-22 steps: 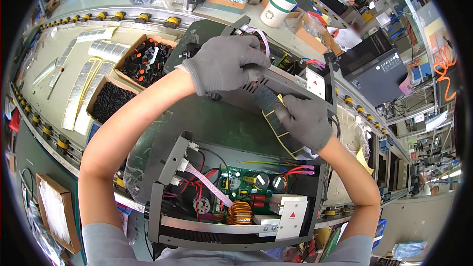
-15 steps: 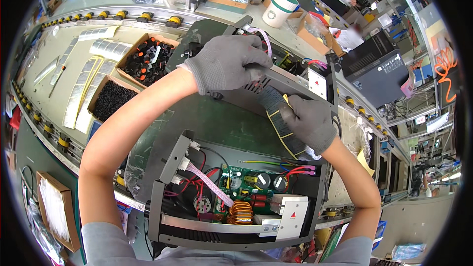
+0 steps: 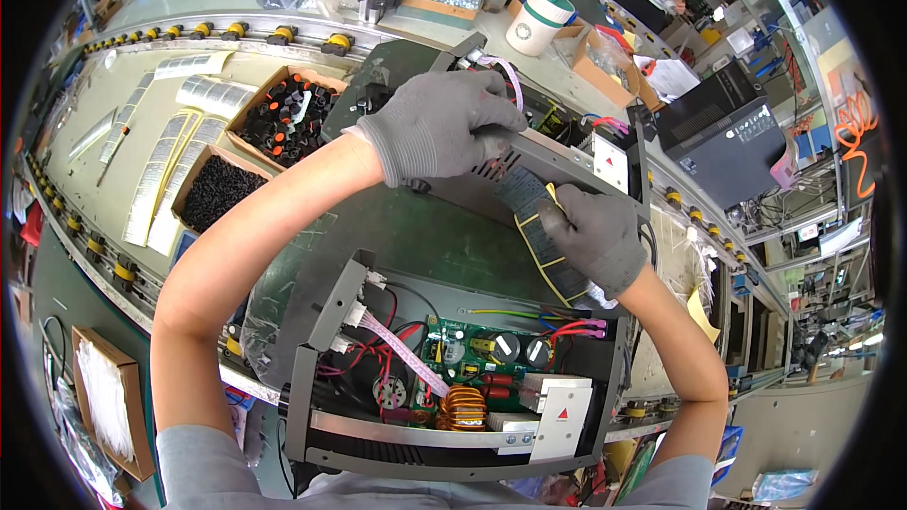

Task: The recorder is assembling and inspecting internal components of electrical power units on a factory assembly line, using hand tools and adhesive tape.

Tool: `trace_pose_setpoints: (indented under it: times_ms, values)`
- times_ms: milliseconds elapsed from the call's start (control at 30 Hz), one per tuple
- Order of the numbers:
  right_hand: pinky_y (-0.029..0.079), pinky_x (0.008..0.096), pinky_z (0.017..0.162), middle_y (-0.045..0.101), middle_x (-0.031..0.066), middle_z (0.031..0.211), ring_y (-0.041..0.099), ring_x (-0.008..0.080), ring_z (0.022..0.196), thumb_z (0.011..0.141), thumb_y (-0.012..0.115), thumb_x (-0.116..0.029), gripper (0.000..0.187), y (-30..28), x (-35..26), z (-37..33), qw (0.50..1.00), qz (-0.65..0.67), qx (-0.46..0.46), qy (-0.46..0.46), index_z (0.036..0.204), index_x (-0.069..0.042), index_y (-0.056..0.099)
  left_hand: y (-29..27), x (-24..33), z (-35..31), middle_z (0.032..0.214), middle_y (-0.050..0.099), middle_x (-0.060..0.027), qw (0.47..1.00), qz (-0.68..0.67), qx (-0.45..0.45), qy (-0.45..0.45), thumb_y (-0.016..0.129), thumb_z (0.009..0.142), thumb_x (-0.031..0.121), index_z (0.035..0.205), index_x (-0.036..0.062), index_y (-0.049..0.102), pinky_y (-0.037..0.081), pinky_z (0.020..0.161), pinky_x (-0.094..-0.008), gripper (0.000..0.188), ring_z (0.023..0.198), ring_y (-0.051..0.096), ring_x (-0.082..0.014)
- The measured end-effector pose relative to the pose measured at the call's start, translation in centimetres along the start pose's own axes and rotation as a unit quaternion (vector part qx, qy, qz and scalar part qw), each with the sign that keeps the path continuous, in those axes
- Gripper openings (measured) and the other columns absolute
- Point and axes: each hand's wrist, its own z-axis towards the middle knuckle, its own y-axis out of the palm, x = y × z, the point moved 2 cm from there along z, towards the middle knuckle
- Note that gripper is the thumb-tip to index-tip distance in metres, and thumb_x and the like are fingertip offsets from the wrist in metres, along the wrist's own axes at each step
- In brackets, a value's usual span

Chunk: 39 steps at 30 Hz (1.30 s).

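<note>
Near the left edge of the counter (image 3: 99,104), flat pale label sheets (image 3: 156,184); then, rightward, small black pieces (image 3: 222,191) and loose black-and-orange parts (image 3: 288,118). Next, over the far side of the dark green board (image 3: 406,236), the gloved left hand (image 3: 439,123), at the slotted panel of the far casing (image 3: 562,166); grip bent inward, but with tips partly hidden, cannot tell whether closed on anything. Probably rigid metal there, heavy enough to take a light press.

Along the board's near edge, the open near casing (image 3: 397,432): seemingly stiff and weighty, with exposed wiring and circuitry likely fragile. Best held by the outer frame at both ends.

Farther right, between the two casings and overlapping the far panel in view, the yellow-edged label strip (image 3: 537,241), curving down toward the near casing. Pinched along its right side in the closed grip of the right hand (image 3: 600,236). Likely paper-light, limp, easy to crease, perhaps tacky beneath and slick on top. Hold by the yellow margin, lightly, clear of the dark faces.
</note>
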Motion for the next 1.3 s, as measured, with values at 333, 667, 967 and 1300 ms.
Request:
trace_pose_setpoints:
  times_ms: [333, 667, 967, 1300]
  values:
    - [0.045, 0.041, 0.046, 0.052, 0.0117, 0.05, 0.057, 0.0297, 0.047, 0.08, 0.062, -0.025, 0.022, -0.1, -0.3, 0.2, 0.999, -0.005, 0.038, -0.005, 0.067, -0.008, 0.055, 3.6, 2.5, 0.4, 0.116, 0.054, -0.0043, 0.941, 0.307, -0.009, 0.14, 0.07, 0.067, 0.041, 0.127, 0.0116, 0.048, 0.04, 0.088, -0.0392, 0.07, 0.11, 0.051, -0.0213]
    - [0.048, 0.0441, 0.065, 0.06, 0.0178, 0.07, 0.061, 0.035, 0.071, 0.086, 0.05, -0.023, 0.02, -1.8, 0.4, -1.4, 0.976, 0.078, -0.139, 0.151, 0.083, -0.007, 0.06, 4.5, 2.6, 0.4, 0.118, 0.055, -0.0085, 0.931, 0.329, 0.008, 0.158, 0.068, 0.066, 0.041, 0.121, 0.0057, 0.052, 0.04, 0.092, -0.0403, 0.067, 0.108, 0.052, -0.0239]
    - [0.046, 0.0386, 0.056, 0.059, 0.0171, 0.067, 0.06, 0.0336, 0.062, 0.084, 0.051, -0.014, 0.017, -11.6, 2.6, -8.9, 0.981, -0.033, 0.045, 0.186, 0.092, -0.004, 0.063, 6.9, 3.6, 1.9, 0.117, 0.053, -0.0068, 0.879, 0.389, 0.105, 0.257, 0.051, 0.081, 0.027, 0.123, 0.0101, 0.05, 0.034, 0.101, -0.0531, 0.045, 0.111, 0.05, -0.0235]
    - [0.044, 0.0238, 0.059, 0.059, 0.0018, 0.07, 0.053, 0.0093, 0.063, 0.096, 0.047, -0.019, 0.028, -18.2, 0.1, -14.0, 0.922, 0.003, 0.336, 0.19, 0.109, 0.002, 0.06, 2.9, 11.9, 11.1, 0.104, 0.06, -0.0102, 0.933, 0.212, -0.273, 0.098, 0.053, 0.083, 0.042, 0.114, 0.0036, 0.058, 0.045, 0.083, -0.0352, 0.049, 0.1, 0.057, -0.021]
